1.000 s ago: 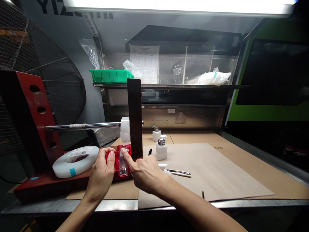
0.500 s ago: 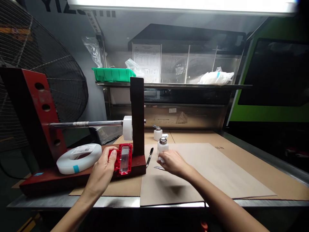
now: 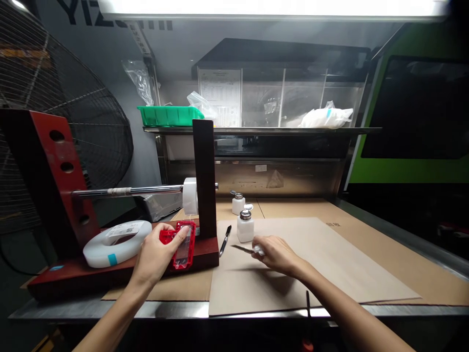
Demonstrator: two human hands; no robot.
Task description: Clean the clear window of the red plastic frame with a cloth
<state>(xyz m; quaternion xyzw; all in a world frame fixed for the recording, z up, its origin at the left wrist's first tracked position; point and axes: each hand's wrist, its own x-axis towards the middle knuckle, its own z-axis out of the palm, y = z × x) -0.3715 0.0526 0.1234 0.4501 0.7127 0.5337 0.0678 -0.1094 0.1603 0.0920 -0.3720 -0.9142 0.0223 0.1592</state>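
Left hand [image 3: 156, 256] grips red frame part [image 3: 182, 244] on the red stand base; right hand [image 3: 278, 254] pinches tweezers [image 3: 242, 249] over table paper [image 3: 311, 264].
Risk: tilted frame slips from the one-handed grip; tweezer tip could scratch its clear window.

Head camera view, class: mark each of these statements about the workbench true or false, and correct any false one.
1. The left hand grips a red frame. True.
2. The right hand holds a white bottle. False: it holds tweezers; the white bottle stands untouched behind.
3. A white tape roll lies on the red stand's base. True.
4. The green tray sits on the brown paper. False: it is on the shelf.
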